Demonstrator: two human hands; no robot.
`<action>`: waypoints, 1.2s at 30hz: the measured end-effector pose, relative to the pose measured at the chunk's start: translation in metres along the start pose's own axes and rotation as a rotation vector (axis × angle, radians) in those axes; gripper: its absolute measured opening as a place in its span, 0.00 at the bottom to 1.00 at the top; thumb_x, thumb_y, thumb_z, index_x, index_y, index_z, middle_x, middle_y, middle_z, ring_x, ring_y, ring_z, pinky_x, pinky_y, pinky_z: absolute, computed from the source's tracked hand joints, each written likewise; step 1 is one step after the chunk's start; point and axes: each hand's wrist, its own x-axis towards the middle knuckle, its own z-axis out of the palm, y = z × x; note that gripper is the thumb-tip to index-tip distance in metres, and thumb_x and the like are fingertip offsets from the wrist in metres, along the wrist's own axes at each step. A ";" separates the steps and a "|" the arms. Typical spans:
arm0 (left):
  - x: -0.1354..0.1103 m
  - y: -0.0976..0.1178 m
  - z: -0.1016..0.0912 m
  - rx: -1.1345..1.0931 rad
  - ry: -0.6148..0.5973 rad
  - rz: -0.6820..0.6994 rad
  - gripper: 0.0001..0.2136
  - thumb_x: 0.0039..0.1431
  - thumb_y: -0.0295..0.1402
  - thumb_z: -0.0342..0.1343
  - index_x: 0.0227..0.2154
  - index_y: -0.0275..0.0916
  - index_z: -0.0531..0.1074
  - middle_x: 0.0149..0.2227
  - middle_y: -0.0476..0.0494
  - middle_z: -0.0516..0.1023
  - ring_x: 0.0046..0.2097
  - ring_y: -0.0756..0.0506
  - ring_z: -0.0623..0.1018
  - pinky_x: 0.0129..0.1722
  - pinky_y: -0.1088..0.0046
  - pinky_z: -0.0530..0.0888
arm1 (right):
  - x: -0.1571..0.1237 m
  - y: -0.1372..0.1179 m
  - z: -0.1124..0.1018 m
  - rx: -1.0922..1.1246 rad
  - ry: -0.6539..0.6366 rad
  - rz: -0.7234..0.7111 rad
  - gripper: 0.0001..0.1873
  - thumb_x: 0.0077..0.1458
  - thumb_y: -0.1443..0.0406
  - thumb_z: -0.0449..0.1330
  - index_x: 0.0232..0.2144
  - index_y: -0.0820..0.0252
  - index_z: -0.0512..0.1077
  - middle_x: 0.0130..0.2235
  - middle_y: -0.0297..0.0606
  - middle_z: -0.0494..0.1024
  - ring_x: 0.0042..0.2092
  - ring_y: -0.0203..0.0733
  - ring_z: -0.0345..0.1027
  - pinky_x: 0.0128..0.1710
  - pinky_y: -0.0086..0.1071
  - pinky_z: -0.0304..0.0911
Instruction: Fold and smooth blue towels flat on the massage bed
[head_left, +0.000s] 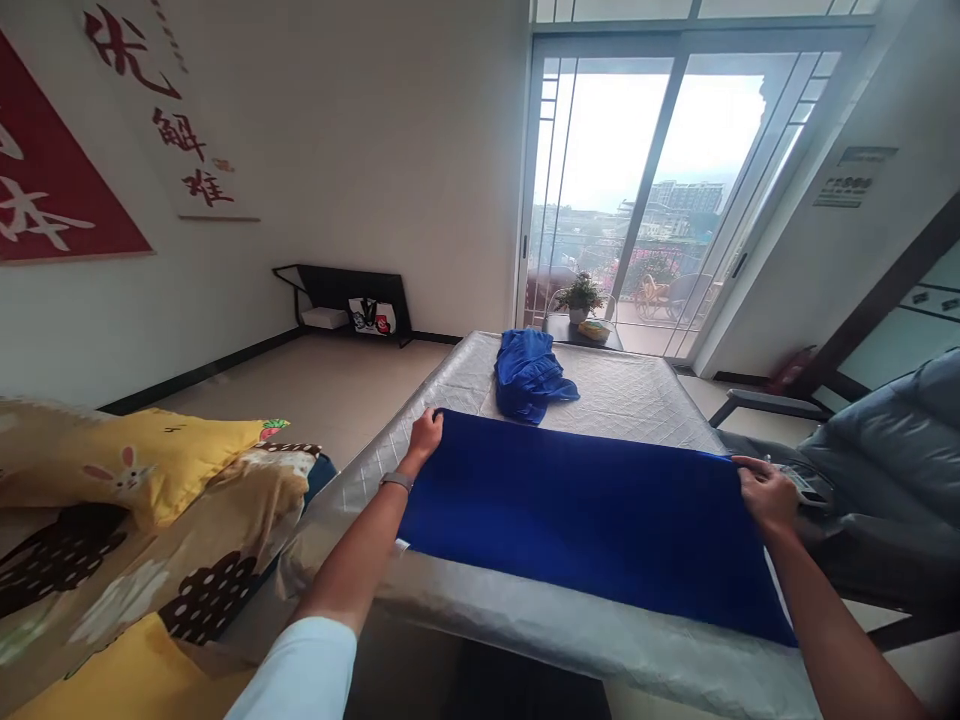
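A dark blue cloth (pixel 585 510) lies stretched into a long rectangle over the near part of a table with a pale quilted cover (pixel 630 385). My left hand (pixel 426 436) pinches its far left corner, with a grey band on that wrist. At the far right corner, my right hand (pixel 766 492) grips the cloth between thumb and fingers. Farther back on the table sits a crumpled blue cloth (pixel 529 375), close to the far edge of the stretched one. A small white tag shows at the near left edge of the stretched cloth.
On the left is a bed or sofa with a patterned cover (pixel 202 540) and a yellow rabbit cushion (pixel 180 455). A grey armchair (pixel 892 460) stands at the right. Behind the table, a small stand holds a potted plant (pixel 579 297) before sliding glass doors (pixel 600 160).
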 end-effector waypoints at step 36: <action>-0.087 -0.033 -0.008 0.541 -0.396 0.369 0.29 0.71 0.50 0.37 0.69 0.43 0.54 0.72 0.39 0.51 0.72 0.37 0.52 0.69 0.49 0.50 | -0.098 -0.064 0.092 -0.407 -0.590 -0.526 0.31 0.68 0.53 0.39 0.68 0.53 0.58 0.71 0.34 0.55 0.71 0.47 0.44 0.70 0.46 0.41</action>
